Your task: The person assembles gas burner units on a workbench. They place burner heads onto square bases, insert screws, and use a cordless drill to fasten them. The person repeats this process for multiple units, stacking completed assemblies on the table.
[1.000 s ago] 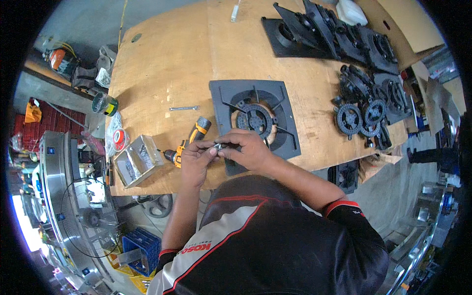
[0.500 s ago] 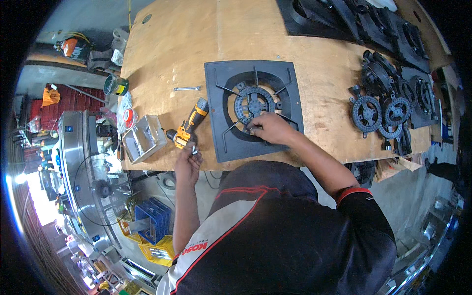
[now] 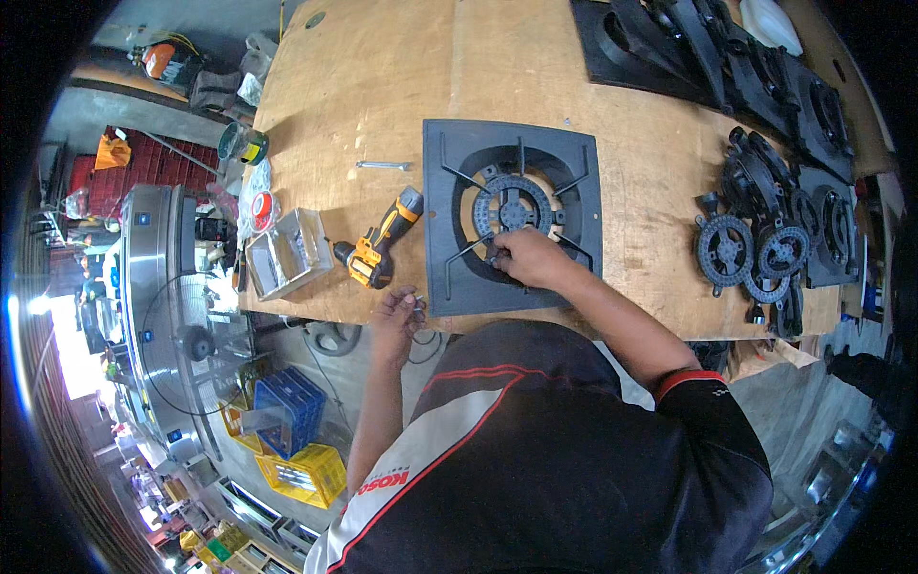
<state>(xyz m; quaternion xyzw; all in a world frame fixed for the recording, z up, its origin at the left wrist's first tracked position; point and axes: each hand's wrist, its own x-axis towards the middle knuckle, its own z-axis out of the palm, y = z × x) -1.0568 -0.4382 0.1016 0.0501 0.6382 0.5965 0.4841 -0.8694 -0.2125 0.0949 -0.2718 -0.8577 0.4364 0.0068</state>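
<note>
The left hand (image 3: 390, 320) pinches a metal bit (image 3: 419, 303) beside the plate (image 3: 457, 289) on the table (image 3: 354, 115), while the curled right hand (image 3: 535, 258), whether gripping I cannot tell, is at the burner (image 3: 513, 203).

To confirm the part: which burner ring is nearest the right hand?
The burner ring in the square plate beside the drill, by the right hand; the other rings lie farther off, on the right side of the table.
</note>
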